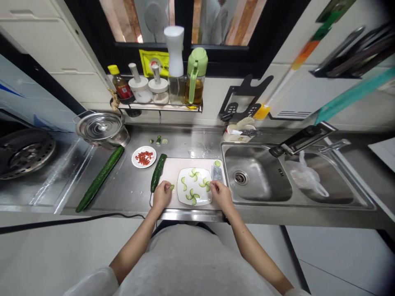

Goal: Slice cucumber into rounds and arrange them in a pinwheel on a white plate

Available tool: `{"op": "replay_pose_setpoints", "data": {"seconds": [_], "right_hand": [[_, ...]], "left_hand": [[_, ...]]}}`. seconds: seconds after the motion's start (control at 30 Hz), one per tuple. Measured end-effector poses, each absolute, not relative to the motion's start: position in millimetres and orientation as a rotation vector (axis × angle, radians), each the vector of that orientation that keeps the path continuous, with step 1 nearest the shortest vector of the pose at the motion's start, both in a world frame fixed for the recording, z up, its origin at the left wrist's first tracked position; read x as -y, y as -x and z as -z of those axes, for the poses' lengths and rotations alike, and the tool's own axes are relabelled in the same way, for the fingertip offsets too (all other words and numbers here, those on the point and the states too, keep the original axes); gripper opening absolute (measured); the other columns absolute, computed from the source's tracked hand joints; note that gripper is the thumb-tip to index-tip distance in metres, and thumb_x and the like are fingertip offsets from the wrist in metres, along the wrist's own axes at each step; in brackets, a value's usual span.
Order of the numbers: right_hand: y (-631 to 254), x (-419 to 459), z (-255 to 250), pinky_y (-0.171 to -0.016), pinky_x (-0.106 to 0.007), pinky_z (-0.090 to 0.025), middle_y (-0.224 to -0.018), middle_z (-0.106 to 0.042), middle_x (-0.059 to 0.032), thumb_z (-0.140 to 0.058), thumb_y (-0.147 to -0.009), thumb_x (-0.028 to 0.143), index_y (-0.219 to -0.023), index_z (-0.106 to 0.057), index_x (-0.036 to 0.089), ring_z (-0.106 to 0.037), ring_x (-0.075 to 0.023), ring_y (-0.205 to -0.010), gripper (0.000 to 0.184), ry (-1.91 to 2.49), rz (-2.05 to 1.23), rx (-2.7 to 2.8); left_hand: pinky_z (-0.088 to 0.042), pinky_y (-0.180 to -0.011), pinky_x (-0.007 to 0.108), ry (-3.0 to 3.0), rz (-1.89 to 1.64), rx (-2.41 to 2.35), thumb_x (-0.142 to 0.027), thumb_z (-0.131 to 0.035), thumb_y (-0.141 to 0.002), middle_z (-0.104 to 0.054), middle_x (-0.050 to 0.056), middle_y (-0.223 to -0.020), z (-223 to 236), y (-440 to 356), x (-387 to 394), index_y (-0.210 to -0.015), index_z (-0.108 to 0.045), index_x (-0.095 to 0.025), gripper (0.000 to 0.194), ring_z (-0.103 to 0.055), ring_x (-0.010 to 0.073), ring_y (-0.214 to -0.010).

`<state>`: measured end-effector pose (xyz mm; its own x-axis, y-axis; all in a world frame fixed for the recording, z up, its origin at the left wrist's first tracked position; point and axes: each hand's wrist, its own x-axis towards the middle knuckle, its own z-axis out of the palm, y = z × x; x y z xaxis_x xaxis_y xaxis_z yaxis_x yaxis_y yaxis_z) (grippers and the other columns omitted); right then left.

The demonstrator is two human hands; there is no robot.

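Observation:
A white square plate (187,196) lies on the cutting board (173,164), with thin green-edged cucumber slices (194,174) set out on it in curved, flower-like groups. Left of the plate, my left hand (162,194) pinches a cucumber slice (171,187) between thumb and fingers. My right hand (221,194) is at the plate's right edge, its fingertips closed at a slice (207,185) there; whether they grip it or only touch it is unclear. Beside my left hand, a cut cucumber piece (158,172) rests on the board. A cleaver blade (217,173) lies on the board's right side.
A small plate of chopped red bits (144,157) and cucumber scraps (158,140) sit behind. A whole cucumber (100,179) and a lidded steel pot (103,128) are at left. The double sink (257,197) adjoins at right. A seasoning shelf (160,106) hangs above.

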<state>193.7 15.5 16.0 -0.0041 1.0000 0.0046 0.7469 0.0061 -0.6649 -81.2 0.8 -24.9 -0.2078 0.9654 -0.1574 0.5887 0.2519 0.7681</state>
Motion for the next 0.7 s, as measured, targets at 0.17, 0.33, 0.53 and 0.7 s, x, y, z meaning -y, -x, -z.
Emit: {"op": "replay_pose_setpoints", "data": {"seconds": [0.17,0.33,0.53,0.7], "right_hand": [[-164.3,-30.6,-34.0,-0.07,-0.029,-0.044,-0.077,-0.064,-0.0035,-0.047,-0.087,0.033,-0.097,-0.066,0.02,-0.058,-0.018,-0.075,0.025,1.534,-0.762,1.939],[-130.1,-47.0,-55.7,-0.083,-0.033,-0.043,-0.1,-0.064,-0.0061,-0.054,-0.086,0.029,-0.108,-0.063,0.023,-0.056,-0.0191,-0.094,0.024,1.232,-0.862,2.123],[-115.1,-51.9,-55.4,-0.074,-0.029,-0.042,-0.078,-0.064,-0.0008,-0.056,-0.083,0.025,-0.079,-0.062,0.021,-0.055,-0.0159,-0.078,0.009,1.298,-0.945,2.005],[-122.0,-53.0,-58.1,-0.068,-0.027,-0.043,-0.076,-0.064,-0.0005,-0.054,-0.083,0.032,-0.08,-0.062,0.021,-0.055,-0.0147,-0.072,0.015,1.321,-0.971,1.817]], "left_hand": [[-0.041,-0.066,0.022,-1.183,-1.024,-1.557,-0.03,-0.066,-0.069,-0.056,-0.002,-0.072,0.1,75.7,-12.4,-0.088,-0.055,-0.018,0.025,-0.052,0.011,-0.068],[-0.037,-0.062,0.02,-1.234,-1.001,-1.309,-0.028,-0.067,-0.07,-0.057,-0.002,-0.073,-34.5,61.7,-27.4,-0.094,-0.054,-0.018,0.029,-0.053,0.0097,-0.068],[-0.038,-0.062,0.019,-1.197,-1.059,-1.233,-0.031,-0.069,-0.07,-0.056,-0.002,-0.073,-46.4,47.0,-33.9,-0.094,-0.054,-0.017,0.031,-0.053,0.0092,-0.068],[-0.035,-0.055,0.019,-0.893,-1.123,-1.342,-0.043,-0.071,-0.068,-0.054,-0.004,-0.064,-51.4,42.1,-30.3,-0.087,-0.056,-0.017,0.036,-0.048,0.007,-0.056]]}}
